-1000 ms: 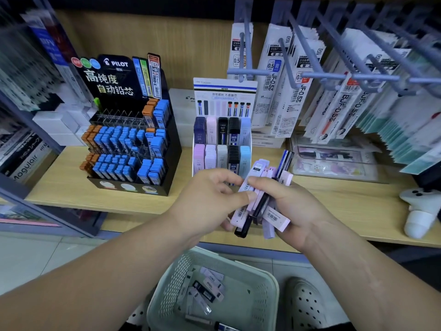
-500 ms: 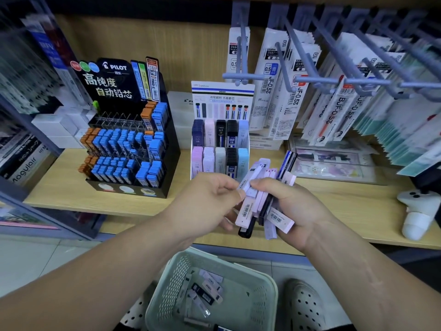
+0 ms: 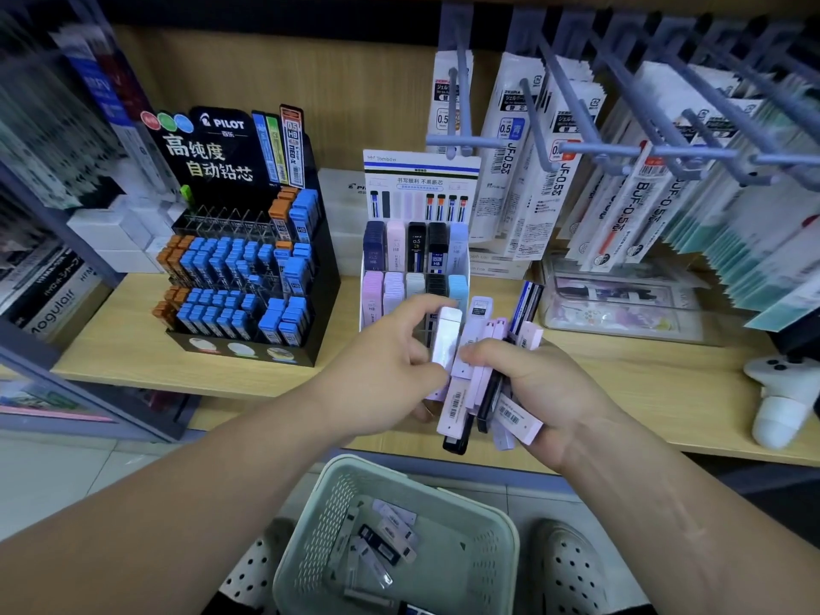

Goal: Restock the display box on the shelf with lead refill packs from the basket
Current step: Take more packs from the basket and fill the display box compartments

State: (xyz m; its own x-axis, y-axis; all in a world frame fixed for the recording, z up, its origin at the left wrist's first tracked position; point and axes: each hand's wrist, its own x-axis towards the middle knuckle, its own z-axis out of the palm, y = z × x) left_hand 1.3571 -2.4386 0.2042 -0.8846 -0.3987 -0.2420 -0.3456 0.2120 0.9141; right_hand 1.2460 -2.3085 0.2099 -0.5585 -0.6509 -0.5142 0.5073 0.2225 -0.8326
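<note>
A white Tombow display box (image 3: 419,179) stands on the wooden shelf (image 3: 133,348), with two rows of pastel and black lead refill packs in its slots. Just in front of it, my right hand (image 3: 537,392) grips a fanned bundle of lead refill packs (image 3: 481,379), lilac, pink, black and blue. My left hand (image 3: 390,370) pinches one pale lilac pack (image 3: 446,341), lifted clear of the bundle's top. Below, on the floor, a pale green basket (image 3: 501,543) holds several more packs (image 3: 381,539).
A black Pilot lead display (image 3: 248,268) stands left of the white box. Pen refill packets hang on grey hooks (image 3: 590,148) above right. A clear case (image 3: 621,304) and a white controller (image 3: 781,392) lie on the shelf's right. White perforated shoes flank the basket.
My left hand has drawn one pale lilac pack upward out of the bundle held by my right hand. Both hands have risen slightly toward the white box.
</note>
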